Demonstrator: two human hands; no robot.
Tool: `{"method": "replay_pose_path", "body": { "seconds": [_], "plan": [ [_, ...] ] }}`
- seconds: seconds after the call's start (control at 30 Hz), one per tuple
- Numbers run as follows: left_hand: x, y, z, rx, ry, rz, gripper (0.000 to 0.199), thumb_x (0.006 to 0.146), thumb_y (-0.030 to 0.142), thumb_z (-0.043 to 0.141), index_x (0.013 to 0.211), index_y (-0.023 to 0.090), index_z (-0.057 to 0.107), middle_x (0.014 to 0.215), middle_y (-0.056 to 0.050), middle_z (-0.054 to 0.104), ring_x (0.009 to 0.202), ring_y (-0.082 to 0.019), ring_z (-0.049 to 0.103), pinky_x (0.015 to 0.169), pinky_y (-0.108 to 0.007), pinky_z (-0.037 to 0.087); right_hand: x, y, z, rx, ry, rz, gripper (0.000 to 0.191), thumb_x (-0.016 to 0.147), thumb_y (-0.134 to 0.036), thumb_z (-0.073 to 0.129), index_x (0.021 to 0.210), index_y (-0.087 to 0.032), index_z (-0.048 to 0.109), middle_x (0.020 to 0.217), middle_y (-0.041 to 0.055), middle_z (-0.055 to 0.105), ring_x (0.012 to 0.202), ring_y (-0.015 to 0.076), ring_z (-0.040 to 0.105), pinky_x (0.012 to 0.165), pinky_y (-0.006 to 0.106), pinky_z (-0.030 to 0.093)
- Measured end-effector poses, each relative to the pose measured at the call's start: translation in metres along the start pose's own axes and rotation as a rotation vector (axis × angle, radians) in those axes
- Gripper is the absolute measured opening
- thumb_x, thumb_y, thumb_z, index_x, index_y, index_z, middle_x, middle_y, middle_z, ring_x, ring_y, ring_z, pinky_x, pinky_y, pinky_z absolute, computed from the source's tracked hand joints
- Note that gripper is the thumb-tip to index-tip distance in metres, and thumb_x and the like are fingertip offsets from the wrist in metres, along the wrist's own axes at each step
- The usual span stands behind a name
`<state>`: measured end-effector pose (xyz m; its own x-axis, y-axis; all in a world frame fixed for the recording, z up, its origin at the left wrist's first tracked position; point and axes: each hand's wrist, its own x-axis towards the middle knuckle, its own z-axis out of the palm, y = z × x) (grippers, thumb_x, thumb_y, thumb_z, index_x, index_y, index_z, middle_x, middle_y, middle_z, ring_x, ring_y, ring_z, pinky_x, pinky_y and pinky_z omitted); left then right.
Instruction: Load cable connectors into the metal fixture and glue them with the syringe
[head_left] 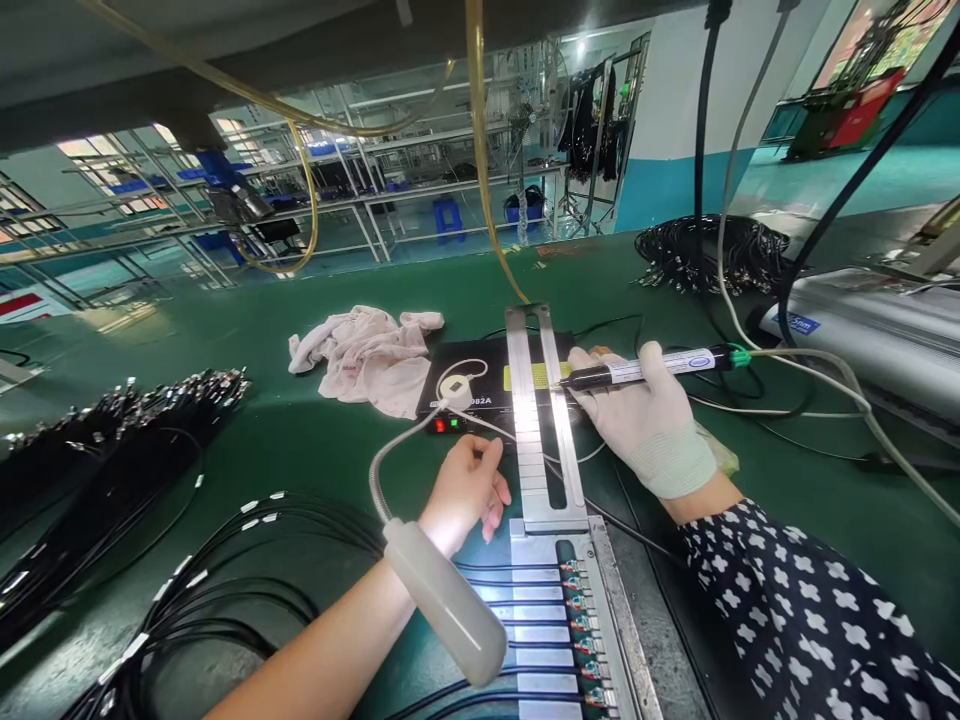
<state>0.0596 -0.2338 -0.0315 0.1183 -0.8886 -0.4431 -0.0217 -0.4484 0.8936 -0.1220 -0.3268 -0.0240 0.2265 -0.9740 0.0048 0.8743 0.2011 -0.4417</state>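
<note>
My right hand (pixel 649 420), in a white glove, is closed around a pen-shaped corded tool (pixel 652 368) with a white barrel, black front and green rear collar. Its tip points left and meets, or nearly meets, the edge of a slotted metal frame (pixel 529 420). Bare, my left hand (pixel 466 490) hovers left of that frame, fingers loosely curled and thumb near the index finger; nothing shows in them. Below the frame, a metal fixture (pixel 622 610) holds several black cables (pixel 536 623) side by side, their small connectors (pixel 585 622) along its right side.
A gooseneck lamp (pixel 450 605) crosses above my left forearm, attached to a black control box (pixel 472 360). A crumpled white cloth (pixel 367 355) lies beside the box. Cable bundles (pixel 120 470) cover the left; another bundle (pixel 712 250) and a silver machine (pixel 877 330) stand right.
</note>
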Motion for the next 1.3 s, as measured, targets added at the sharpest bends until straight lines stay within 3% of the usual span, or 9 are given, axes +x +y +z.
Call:
{"method": "replay_pose_path", "body": {
  "seconds": [0.27, 0.47, 0.6, 0.67, 0.77, 0.87, 0.97, 1.13, 1.3],
  "plan": [
    [0.012, 0.001, -0.001, -0.162, -0.149, -0.123, 0.033, 0.098, 0.037, 0.038, 0.074, 0.013, 0.037, 0.058, 0.003, 0.046, 0.038, -0.002, 0.03, 0.033, -0.015, 0.021, 0.0, 0.0, 0.001, 0.01, 0.02, -0.002, 0.036, 0.092, -0.049, 0.049, 0.091, -0.014, 0.052, 0.126, 0.0164, 0.051, 0.13, 0.03, 0.044, 0.102, 0.048, 0.046],
    [0.007, -0.001, 0.002, -0.026, -0.099, -0.045, 0.03, 0.096, 0.043, 0.039, 0.087, 0.015, 0.037, 0.059, 0.004, 0.046, 0.038, -0.004, 0.033, 0.035, -0.018, 0.029, -0.001, 0.0, 0.003, 0.005, 0.054, 0.0, 0.035, 0.093, -0.049, 0.048, 0.09, -0.014, 0.054, 0.12, 0.0148, 0.055, 0.127, 0.0278, 0.047, 0.101, 0.046, 0.047],
    [-0.003, -0.01, -0.005, 0.283, 0.003, 0.147, 0.037, 0.093, 0.042, 0.039, 0.117, 0.014, 0.034, 0.061, 0.003, 0.051, 0.037, -0.011, 0.039, 0.036, -0.023, 0.031, -0.001, 0.0, 0.003, -0.007, 0.05, 0.0, 0.035, 0.093, -0.049, 0.047, 0.09, -0.015, 0.054, 0.12, 0.0147, 0.056, 0.126, 0.0281, 0.048, 0.101, 0.048, 0.047],
    [-0.007, -0.012, -0.01, 0.484, 0.091, 0.32, 0.042, 0.093, 0.039, 0.039, 0.128, 0.016, 0.037, 0.064, 0.002, 0.052, 0.048, -0.013, 0.048, 0.05, -0.026, 0.041, -0.001, 0.0, 0.002, -0.007, 0.028, -0.004, 0.034, 0.092, -0.049, 0.049, 0.092, -0.015, 0.054, 0.124, 0.0149, 0.054, 0.127, 0.029, 0.047, 0.101, 0.049, 0.046],
    [-0.007, -0.011, -0.016, 0.785, 0.204, 0.55, 0.049, 0.095, 0.035, 0.036, 0.142, 0.022, 0.036, 0.096, -0.007, 0.058, 0.083, -0.018, 0.057, 0.079, -0.033, 0.045, 0.0, 0.0, 0.001, -0.003, 0.012, -0.005, 0.034, 0.092, -0.048, 0.05, 0.094, -0.014, 0.053, 0.128, 0.0154, 0.051, 0.128, 0.0293, 0.045, 0.101, 0.05, 0.046],
    [-0.002, -0.008, -0.02, 1.05, 0.292, 0.674, 0.052, 0.095, 0.033, 0.037, 0.145, 0.018, 0.036, 0.12, -0.014, 0.049, 0.097, -0.025, 0.054, 0.08, -0.039, 0.046, 0.0, 0.0, 0.001, -0.006, 0.017, -0.006, 0.035, 0.093, -0.048, 0.048, 0.094, -0.014, 0.053, 0.124, 0.0156, 0.053, 0.128, 0.0293, 0.045, 0.099, 0.05, 0.047],
    [0.005, -0.007, -0.021, 1.25, 0.354, 0.766, 0.051, 0.093, 0.033, 0.044, 0.139, 0.011, 0.045, 0.125, -0.015, 0.048, 0.11, -0.029, 0.048, 0.087, -0.042, 0.046, 0.0, 0.0, 0.001, -0.012, 0.015, -0.015, 0.034, 0.093, -0.048, 0.048, 0.092, -0.015, 0.053, 0.117, 0.0143, 0.056, 0.126, 0.0284, 0.047, 0.098, 0.049, 0.049],
    [0.007, -0.006, -0.018, 1.416, 0.458, 0.818, 0.061, 0.094, 0.039, 0.045, 0.145, 0.008, 0.034, 0.11, -0.013, 0.056, 0.098, -0.026, 0.054, 0.071, -0.038, 0.051, 0.0, -0.001, -0.001, -0.013, -0.001, -0.02, 0.034, 0.093, -0.048, 0.049, 0.092, -0.015, 0.053, 0.113, 0.0138, 0.057, 0.125, 0.0283, 0.048, 0.098, 0.049, 0.048],
    [0.007, 0.001, -0.019, 1.494, 0.498, 0.857, 0.055, 0.093, 0.041, 0.046, 0.139, 0.011, 0.044, 0.108, -0.01, 0.058, 0.096, -0.024, 0.056, 0.062, -0.033, 0.049, 0.0, 0.0, 0.0, -0.018, 0.031, -0.022, 0.033, 0.091, -0.047, 0.052, 0.093, -0.014, 0.052, 0.12, 0.0158, 0.055, 0.125, 0.0293, 0.048, 0.099, 0.045, 0.049]
  ]
}}
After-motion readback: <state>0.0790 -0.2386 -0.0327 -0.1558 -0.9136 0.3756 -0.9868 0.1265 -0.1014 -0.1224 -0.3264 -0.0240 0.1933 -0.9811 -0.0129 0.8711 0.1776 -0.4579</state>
